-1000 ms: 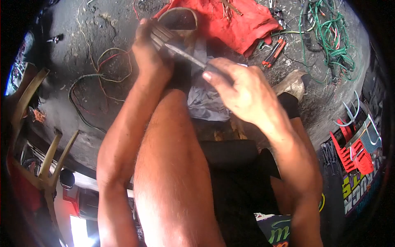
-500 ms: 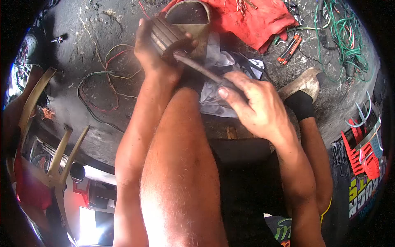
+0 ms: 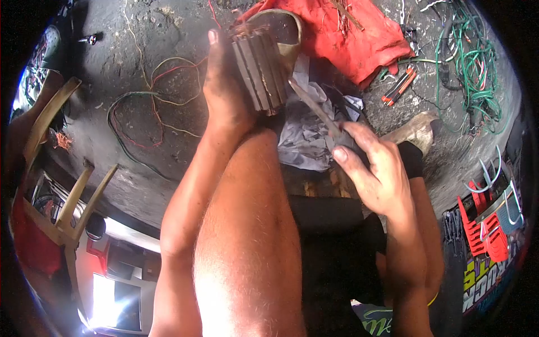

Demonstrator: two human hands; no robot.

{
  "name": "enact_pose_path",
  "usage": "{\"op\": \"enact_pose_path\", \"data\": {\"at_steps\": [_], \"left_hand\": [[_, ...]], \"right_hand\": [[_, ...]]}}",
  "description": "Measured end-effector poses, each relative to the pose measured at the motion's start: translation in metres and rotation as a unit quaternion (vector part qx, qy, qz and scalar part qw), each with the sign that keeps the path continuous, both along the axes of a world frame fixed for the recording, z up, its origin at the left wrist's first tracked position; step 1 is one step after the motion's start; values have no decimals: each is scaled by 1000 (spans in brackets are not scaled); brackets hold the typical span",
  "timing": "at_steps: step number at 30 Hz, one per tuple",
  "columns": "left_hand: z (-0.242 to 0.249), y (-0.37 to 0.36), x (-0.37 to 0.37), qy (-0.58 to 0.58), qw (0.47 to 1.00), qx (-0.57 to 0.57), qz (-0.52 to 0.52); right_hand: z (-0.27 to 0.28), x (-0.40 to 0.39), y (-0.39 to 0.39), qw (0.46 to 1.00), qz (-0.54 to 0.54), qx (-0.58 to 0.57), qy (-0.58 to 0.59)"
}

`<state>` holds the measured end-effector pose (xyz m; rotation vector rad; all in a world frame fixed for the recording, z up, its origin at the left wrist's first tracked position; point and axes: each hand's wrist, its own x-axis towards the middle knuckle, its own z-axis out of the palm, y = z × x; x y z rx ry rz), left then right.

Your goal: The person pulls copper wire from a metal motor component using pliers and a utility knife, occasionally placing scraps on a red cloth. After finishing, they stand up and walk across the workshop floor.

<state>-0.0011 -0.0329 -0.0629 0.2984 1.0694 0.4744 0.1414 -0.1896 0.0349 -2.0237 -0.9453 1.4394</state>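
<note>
My left hand (image 3: 225,92) is closed around a slotted motor armature (image 3: 259,70), a dark ridged cylinder with ragged copper wire at its upper end. It is held upright just above my raised knee. In my right hand (image 3: 379,168) is a screwdriver (image 3: 315,108), gripped by its dark handle, its long worn shaft pointing up and left. The tip is apart from the armature, a short way to its right. Behind the armature shows part of a shoe (image 3: 291,53). Crumpled whitish plastic (image 3: 306,135) lies on the ground below the shaft.
A red cloth (image 3: 359,42) with copper scraps lies ahead. To its right are orange-and-black pliers (image 3: 400,87) and tangled green wires (image 3: 474,84). Loose wires (image 3: 151,92) spread on the left floor. A plastic chair (image 3: 70,224) stands at lower left, and red tools (image 3: 488,236) hang at far right.
The screwdriver has come away from the armature's end, moving right and down with my right hand. My left hand has turned the armature more upright and shifted it slightly right.
</note>
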Motion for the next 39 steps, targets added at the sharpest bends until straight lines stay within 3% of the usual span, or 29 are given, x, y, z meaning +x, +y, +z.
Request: {"op": "enact_pose_path", "data": {"at_steps": [4, 6, 8, 12, 16, 20, 22, 23, 25, 28, 31, 33, 35, 38, 39], "left_hand": [[21, 8, 13, -42, 999, 6, -33], [25, 12, 20, -80, 996, -38, 23], [29, 13, 23, 3, 1000, 8, -23], [27, 15, 16, 58, 988, 107, -91], [33, 12, 17, 130, 977, 148, -78], [31, 19, 2, 204, 922, 274, -183], [38, 10, 1, 205, 920, 269, -200], [37, -7, -4, 126, 943, 224, -210], [29, -4, -5, 163, 933, 250, -202], [27, 9, -7, 99, 993, 59, -34], [28, 10, -6, 97, 995, 32, 16], [36, 10, 0, 42, 999, 5, -24], [32, 9, -1, 60, 998, 2, -29], [17, 3, -10, 82, 996, -18, -3], [13, -1, -16, 64, 997, -39, 22]], "right_hand": [[20, 0, 3, 998, 16, -6, 57], [26, -4, 6, 997, 4, -27, 69], [31, -8, 10, 996, -9, -47, 79], [36, -14, 19, 992, -26, -82, 97], [39, -28, 26, 987, -58, -105, 104], [31, -53, 26, 995, -84, -36, 32], [13, -55, 40, 995, -101, 17, 9], [9, -44, 58, 986, -164, -5, 28], [18, -20, 89, 964, -259, -26, 61], [40, 10, 81, 945, -321, -10, 57], [49, 17, 42, 959, -263, -44, 97], [50, 6, 21, 962, -229, -62, 137], [51, -1, 9, 958, -199, -105, 179], [37, -10, -5, 984, -91, -137, 63], [30, -11, -5, 992, -66, -101, 33]]}}
